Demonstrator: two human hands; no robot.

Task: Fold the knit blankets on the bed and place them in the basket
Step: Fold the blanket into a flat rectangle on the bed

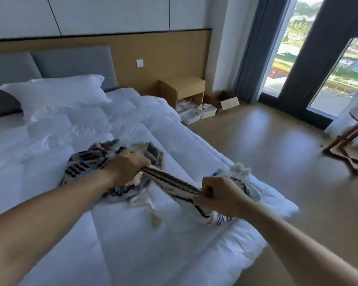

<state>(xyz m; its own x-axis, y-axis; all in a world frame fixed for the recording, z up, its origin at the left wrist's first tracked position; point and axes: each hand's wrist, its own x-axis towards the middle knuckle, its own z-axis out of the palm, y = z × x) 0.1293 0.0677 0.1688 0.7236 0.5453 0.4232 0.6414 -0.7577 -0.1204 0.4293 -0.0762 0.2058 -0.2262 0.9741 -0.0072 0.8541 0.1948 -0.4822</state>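
Note:
A striped knit blanket [87, 159] in cream, dark blue and grey, with cream tassels, lies bunched on the white bed [132, 234]. My left hand [126, 166] grips one bunched part of it. My right hand [221, 195] grips another part near the bed's right edge. Between the two hands a band of the blanket [172, 181] is pulled taut. More of the blanket hangs under and behind my right hand. No basket is in view.
A white pillow [56, 93] lies at the grey headboard. A wooden nightstand [182, 89] stands right of the bed, with white plastic boxes [196, 113] and a cardboard box [225, 101] on the floor. A wooden stool [351, 141] stands at the window. Bare wooden floor spreads right.

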